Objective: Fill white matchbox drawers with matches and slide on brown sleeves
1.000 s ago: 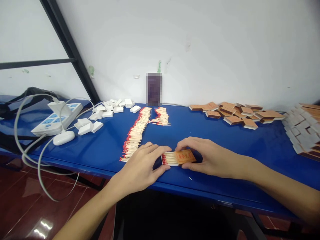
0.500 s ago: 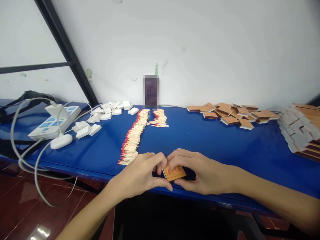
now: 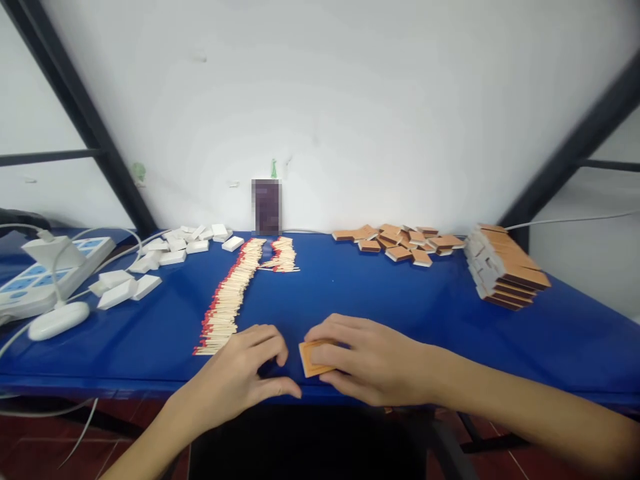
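An orange matchbox (image 3: 309, 361) is gripped by my right hand (image 3: 370, 360), low over the front of the blue table. The fingers cover much of its top face, and a white edge shows on its left side. My left hand (image 3: 250, 367) is apart from the box, thumb and curled fingers spaced with nothing between them. Just behind the left hand, a long row of red-tipped matches (image 3: 227, 300) runs back toward the wall. A shorter bunch of matches (image 3: 284, 255) lies beside its far end.
White matchbox trays (image 3: 173, 257) lie loose at the back left, near a power strip (image 3: 55, 267) with cables. Orange matchboxes (image 3: 400, 240) are heaped at the back right. Beyond them stands a stack of flat box sleeves (image 3: 510, 267). A blurred dark object (image 3: 267, 207) leans on the wall.
My view has swung to the right. My left hand has come away from the matchbox, and my right hand now holds it alone.
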Tool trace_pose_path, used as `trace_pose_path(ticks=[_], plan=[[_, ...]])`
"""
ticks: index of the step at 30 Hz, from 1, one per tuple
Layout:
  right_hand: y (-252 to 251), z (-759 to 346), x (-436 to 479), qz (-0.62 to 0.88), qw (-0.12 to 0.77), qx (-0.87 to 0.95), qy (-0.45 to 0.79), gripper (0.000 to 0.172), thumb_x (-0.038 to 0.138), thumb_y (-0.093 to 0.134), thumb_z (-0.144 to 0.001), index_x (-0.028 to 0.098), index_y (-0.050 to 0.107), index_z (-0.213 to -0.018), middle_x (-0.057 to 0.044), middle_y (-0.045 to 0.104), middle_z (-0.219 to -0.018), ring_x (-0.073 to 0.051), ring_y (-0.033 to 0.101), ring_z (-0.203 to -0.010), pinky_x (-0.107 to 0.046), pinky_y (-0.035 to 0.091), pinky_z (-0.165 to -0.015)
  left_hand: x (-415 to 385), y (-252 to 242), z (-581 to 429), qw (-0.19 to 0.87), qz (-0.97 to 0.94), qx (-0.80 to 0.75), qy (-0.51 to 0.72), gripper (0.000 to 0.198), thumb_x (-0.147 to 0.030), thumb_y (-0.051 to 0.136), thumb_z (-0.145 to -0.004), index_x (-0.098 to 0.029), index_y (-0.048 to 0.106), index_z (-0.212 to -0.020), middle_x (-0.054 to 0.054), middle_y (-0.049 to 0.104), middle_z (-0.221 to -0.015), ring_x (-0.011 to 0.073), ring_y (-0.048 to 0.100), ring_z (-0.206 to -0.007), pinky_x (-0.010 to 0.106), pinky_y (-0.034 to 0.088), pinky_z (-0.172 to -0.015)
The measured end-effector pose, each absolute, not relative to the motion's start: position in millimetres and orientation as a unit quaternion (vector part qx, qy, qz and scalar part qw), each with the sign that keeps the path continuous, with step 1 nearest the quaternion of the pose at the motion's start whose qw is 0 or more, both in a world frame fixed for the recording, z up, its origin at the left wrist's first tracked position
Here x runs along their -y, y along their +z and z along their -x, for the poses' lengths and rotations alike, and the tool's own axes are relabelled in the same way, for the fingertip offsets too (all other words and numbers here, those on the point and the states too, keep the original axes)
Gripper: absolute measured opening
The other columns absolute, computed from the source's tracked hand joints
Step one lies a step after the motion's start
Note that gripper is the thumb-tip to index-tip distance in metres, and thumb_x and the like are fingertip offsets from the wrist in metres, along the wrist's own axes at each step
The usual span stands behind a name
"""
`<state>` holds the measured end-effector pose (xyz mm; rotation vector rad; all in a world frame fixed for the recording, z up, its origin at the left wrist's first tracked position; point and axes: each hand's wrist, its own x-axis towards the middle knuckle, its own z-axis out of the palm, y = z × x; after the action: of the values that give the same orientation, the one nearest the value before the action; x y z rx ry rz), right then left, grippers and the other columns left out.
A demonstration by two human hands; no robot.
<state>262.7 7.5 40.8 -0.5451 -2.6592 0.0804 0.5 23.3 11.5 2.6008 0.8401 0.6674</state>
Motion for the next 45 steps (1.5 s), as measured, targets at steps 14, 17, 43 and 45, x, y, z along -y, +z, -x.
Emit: trace_pose_path(ticks=[14,17,43,45], plan=[[0,-523,77,0.638,0.267,0.704,-0.162,0.029,0.053,0.059,-0.088,0.029,0.076,-0.093,-0.005,0.078,-0.096,-0.029,0.071,-0.094,-0.043,0.06,-0.081,-31,10,-2,0.094,-0.936,-0.275,0.2,0.022,-0.034,0.055,-0.099,-0.02,0.054,-0.083,-0.002,0.057,-0.08,0.0133,0.052,-0.071,0.024,0.039,-0.065],[-13,-528,64,0.648,0.257,0.695,-0.173,0.041,0.053,0.05,-0.093,0.024,0.078,-0.093,-0.009,0.076,-0.101,-0.028,0.07,-0.094,-0.045,0.058,-0.085,-30,10,-2,0.087,-0.937,-0.272,0.199,0.022,-0.033,0.053,-0.1,-0.02,0.053,-0.082,-0.001,0.057,-0.079,0.0135,0.052,-0.071,0.024,0.039,-0.066],[7,-447,-118,0.708,0.063,0.695,-0.109,0.048,0.034,0.044,-0.091,0.006,0.06,-0.127,-0.024,0.063,-0.123,-0.034,0.06,-0.119,-0.046,0.045,-0.103,-208,117,61,-0.052,-0.832,-0.541,0.112,0.032,-0.038,0.052,-0.099,-0.016,0.064,-0.118,0.009,0.069,-0.107,0.0239,0.066,-0.094,0.04,0.054,-0.087],[3,-443,-112,0.713,0.061,0.686,-0.134,0.046,0.036,0.041,-0.093,0.007,0.062,-0.121,-0.023,0.064,-0.12,-0.034,0.063,-0.111,-0.046,0.047,-0.099,-229,94,66,-0.044,-0.849,-0.522,0.072,0.034,-0.036,0.061,-0.097,-0.016,0.058,-0.124,0.01,0.061,-0.123,0.0225,0.063,-0.105,0.043,0.056,-0.089]])
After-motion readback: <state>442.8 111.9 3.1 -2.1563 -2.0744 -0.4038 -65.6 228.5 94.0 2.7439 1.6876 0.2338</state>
